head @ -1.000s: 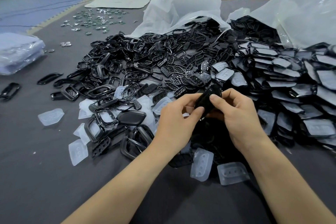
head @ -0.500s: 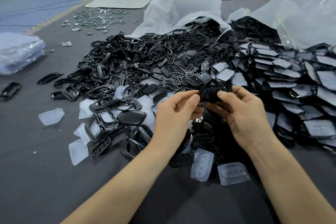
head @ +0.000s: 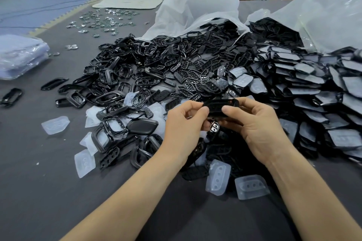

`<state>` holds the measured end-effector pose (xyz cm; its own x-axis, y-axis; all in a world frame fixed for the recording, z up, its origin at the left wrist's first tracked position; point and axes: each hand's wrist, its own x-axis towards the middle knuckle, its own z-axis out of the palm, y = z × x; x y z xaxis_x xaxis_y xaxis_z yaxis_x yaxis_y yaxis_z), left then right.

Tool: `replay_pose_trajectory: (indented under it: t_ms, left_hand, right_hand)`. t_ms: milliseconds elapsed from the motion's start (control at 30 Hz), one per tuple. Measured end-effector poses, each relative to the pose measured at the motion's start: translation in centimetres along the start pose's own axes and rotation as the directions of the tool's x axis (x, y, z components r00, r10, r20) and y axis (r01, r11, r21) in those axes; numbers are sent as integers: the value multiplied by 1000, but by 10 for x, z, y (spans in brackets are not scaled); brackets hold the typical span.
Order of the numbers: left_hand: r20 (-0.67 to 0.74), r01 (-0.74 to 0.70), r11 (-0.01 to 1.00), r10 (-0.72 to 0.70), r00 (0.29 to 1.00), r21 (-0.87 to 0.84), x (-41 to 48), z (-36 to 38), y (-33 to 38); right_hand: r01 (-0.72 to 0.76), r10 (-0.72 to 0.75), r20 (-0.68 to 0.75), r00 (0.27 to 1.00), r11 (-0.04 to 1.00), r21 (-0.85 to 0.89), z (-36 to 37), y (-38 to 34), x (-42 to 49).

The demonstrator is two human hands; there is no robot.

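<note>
A black plastic key-fob shell [head: 217,105] is held above the table between both hands. My left hand [head: 182,129] pinches its left end with thumb and forefinger. My right hand [head: 256,123] grips its right end, thumb on the near face and fingers curled behind. Just under the hands a small shiny chrome-edged part [head: 214,126] shows; whether a hand holds it is unclear. A heap of black frames and button plates [head: 156,68] lies beyond the hands.
Stacked film-covered black shells [head: 305,88] fill the right side. Translucent rubber pads [head: 218,177] lie near my forearms and at the left [head: 55,125]. Two white plastic bags [head: 195,11] spill parts at the back. Small metal emblems [head: 105,19] are scattered far left, beside a wrapped bundle [head: 19,56].
The black shell has been turned from nearly end-on to lying level between my hands. My hands have drawn slightly apart, each now at one end of it.
</note>
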<state>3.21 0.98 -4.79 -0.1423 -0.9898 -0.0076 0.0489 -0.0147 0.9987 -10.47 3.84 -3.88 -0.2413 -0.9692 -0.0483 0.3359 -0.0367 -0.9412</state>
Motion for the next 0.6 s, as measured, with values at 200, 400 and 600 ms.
replay_pose_trajectory:
  t_ms: [200,400,600]
  left_hand:
    - [15,-175,960,176,984,217,-3,-1,2]
    - [78,-209,922,195,978,325,-3,0,4]
    - [127,-158,928,121,984,337,0,-3,3]
  right_hand:
    - [-3,0,-38,999,996,-90,2,2,-1]
    - [21,-23,-10,1000,990,-138,0,1,-1]
    - [78,-70,39,997,959,-272,-2,1,-1]
